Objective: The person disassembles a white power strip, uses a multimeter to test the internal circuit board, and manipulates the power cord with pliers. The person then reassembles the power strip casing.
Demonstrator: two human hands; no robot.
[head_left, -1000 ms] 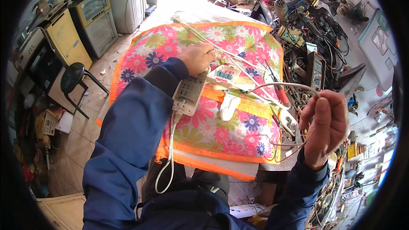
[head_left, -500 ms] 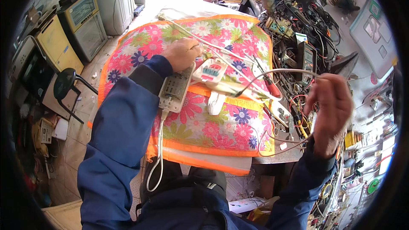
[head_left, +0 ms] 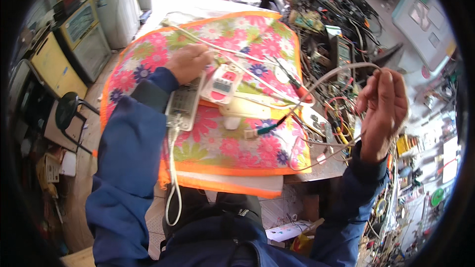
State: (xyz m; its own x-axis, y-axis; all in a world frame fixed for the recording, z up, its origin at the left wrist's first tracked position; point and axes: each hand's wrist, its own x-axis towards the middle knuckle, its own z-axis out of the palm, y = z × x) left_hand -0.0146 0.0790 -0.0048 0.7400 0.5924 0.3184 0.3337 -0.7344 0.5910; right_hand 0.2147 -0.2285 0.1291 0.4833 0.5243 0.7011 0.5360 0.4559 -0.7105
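Note:
My left hand (head_left: 189, 63) is closed at the far end of a white power strip (head_left: 184, 108); what its fingertips hold is hidden. From the strip's near end a white cord (head_left: 172, 168) loops down over the table edge. My right hand (head_left: 385, 106), raised at the right, pinches a grey cable (head_left: 332, 73) between thumb and fingers. The cable arches left and down to a dark green sleeve with a pale connector (head_left: 251, 133) at its end. Beside the strip lie a small white-and-red device with a display (head_left: 222, 86) and a long cream-coloured piece (head_left: 250, 107).
A floral cloth with orange edging (head_left: 227, 144) covers the table. Red-handled test probes (head_left: 300, 89), a multimeter (head_left: 342, 52) and a heap of tangled cables (head_left: 324, 7) fill the right side. A black stool (head_left: 67, 111) and cabinets (head_left: 91, 29) stand at the left.
The free end of the grey cable has swung down and left, and its connector now shows over the cloth. The whole view has shifted slightly; my left hand stays by the strip's far end.

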